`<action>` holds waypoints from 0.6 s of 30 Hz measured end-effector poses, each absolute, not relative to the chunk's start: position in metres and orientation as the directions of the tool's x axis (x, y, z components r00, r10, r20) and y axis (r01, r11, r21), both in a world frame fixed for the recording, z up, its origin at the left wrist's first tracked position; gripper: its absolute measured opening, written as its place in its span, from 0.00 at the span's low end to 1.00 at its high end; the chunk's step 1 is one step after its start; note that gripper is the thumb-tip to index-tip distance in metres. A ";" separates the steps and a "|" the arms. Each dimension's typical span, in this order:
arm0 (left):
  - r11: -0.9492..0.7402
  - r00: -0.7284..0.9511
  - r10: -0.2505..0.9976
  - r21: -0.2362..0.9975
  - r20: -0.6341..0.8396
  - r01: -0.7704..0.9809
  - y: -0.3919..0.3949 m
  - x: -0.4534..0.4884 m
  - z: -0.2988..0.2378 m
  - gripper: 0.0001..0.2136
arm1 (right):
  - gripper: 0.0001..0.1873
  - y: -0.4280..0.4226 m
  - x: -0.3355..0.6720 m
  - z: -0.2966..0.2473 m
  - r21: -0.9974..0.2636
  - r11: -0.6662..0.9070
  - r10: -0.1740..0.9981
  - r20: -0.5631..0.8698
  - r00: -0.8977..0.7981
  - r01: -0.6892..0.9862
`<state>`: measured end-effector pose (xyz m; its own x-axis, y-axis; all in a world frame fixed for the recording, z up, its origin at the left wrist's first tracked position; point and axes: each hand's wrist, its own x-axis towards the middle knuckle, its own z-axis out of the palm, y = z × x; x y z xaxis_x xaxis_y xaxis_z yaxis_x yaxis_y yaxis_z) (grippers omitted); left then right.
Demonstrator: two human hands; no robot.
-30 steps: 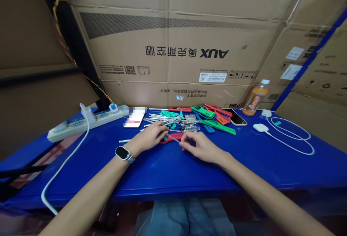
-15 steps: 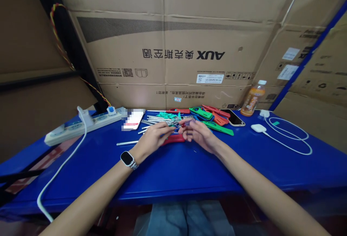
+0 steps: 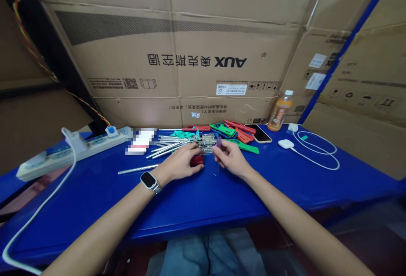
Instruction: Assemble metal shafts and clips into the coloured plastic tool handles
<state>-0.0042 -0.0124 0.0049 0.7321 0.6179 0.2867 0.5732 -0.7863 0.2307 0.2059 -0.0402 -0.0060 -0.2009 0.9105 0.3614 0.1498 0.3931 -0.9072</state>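
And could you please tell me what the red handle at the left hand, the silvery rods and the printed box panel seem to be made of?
Red handle: probably plastic, smooth, evenly coloured.
Silvery rods: likely metal, polished, with bright highlights.
Printed box panel: apparently matte cardboard, brown and creased.

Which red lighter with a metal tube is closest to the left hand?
The front red lighter, partly under the left hand, its metal tube sticking out to the left. The other red lighter with a tube lies farther back, near the cardboard.
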 end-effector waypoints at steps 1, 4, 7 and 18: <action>-0.779 0.727 0.628 0.240 0.280 0.580 -0.012 -0.007 0.004 0.16 | 0.21 -0.042 0.206 -0.008 -0.908 0.388 0.910 0.349 -0.224 0.159; -0.750 0.699 0.662 0.254 0.270 0.611 -0.012 -0.017 0.001 0.16 | 0.20 -0.046 0.205 -0.010 -0.912 0.378 0.911 0.335 -0.241 0.161; -0.723 0.679 0.691 0.262 0.249 0.639 -0.010 -0.024 0.000 0.16 | 0.20 -0.046 0.203 -0.010 -0.913 0.382 0.912 0.347 -0.220 0.145; -0.794 0.750 0.599 0.335 0.282 0.508 -0.012 -0.022 0.003 0.13 | 0.25 -0.030 0.190 0.010 -0.905 0.425 0.903 0.421 -0.081 0.029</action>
